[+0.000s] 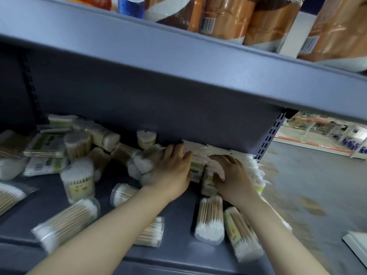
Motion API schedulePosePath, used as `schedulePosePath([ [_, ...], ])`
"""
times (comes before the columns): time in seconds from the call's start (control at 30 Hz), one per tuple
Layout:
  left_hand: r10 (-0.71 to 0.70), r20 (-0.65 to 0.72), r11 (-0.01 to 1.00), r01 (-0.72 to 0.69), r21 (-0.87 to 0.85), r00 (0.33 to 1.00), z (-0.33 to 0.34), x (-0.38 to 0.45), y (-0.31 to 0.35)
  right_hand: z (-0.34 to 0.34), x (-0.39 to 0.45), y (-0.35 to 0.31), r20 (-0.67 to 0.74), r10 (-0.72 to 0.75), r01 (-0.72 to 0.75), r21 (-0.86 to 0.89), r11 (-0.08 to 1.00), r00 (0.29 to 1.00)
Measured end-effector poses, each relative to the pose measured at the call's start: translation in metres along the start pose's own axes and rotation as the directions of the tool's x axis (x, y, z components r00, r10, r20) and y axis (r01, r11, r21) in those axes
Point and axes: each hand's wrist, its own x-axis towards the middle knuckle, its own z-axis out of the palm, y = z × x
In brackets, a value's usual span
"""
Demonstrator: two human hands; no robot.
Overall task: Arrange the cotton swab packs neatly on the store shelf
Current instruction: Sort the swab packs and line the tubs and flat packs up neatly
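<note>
Both hands are at the back-right corner of the shelf (178,221), working on a row of flat cotton swab bags (224,153) that stand on edge against the back panel (158,108).

**Key relation.** The row's long axis runs left-right along the back panel, directly ahead of both hands. Loose stock lies to the left and toward the front edge, so any next pack has to travel rightward and back to join the row. The L hand is nearer the loose pile; the R hand is nearer the row's end by the slotted upright (272,135).

**Hand state.**
- Left hand (172,171): fingers reach forward, lightly bent, onto the row's left end; wrist rests beside a clear tub of swabs lying on its side (143,165). Looks like pressing/steadying; a closed grip is not evident.
- Right hand (230,175): palm down, fingers spread over the bags' front faces. Pinching or only pressing: cannot tell.

**Counts (approx., blur limits accuracy).**
- Clear tubs: approx. 12–14 visible. Two or three stand upright, e.g. one at the back (146,138); the rest lie tipped at mixed angles, incl. two near the front right (210,221).
- Flat bags: one standing row, qty not countable; approx. 4–5 loose at far left (45,147).
- Upper shelf: brown/orange wrapped rolls (228,14), at least 4.

**Assessment.** Early stage; most packs unsorted.
</note>
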Motion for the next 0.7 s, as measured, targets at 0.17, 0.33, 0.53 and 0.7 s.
schedulePosePath([
  [0.17, 0.026, -0.224, 0.994, -0.049, -0.097, 0.974, -0.015, -0.023, -0.018, 0.0, -0.008, -0.015, -0.098, 0.01, -0.004, 0.059, 0.998, 0.995],
  [0.33, -0.032, -0.223, 0.993, 0.006, -0.116, 0.974, -0.038, -0.054, -0.044, 0.005, -0.015, -0.045, -0.112, -0.037, 0.043, 0.045, 0.998, 0.993],
  [0.53, -0.176, -0.153, 0.979, 0.157, -0.127, 0.973, -0.064, -0.095, -0.079, 0.008, -0.02, -0.091, -0.098, -0.083, 0.093, 0.105, 0.99, 0.992],
  [0.7, -0.203, -0.161, 0.976, 0.187, -0.107, 0.966, -0.072, -0.125, -0.112, 0.022, -0.024, -0.132, -0.053, -0.123, 0.13, 0.15, 0.98, 0.991],
])
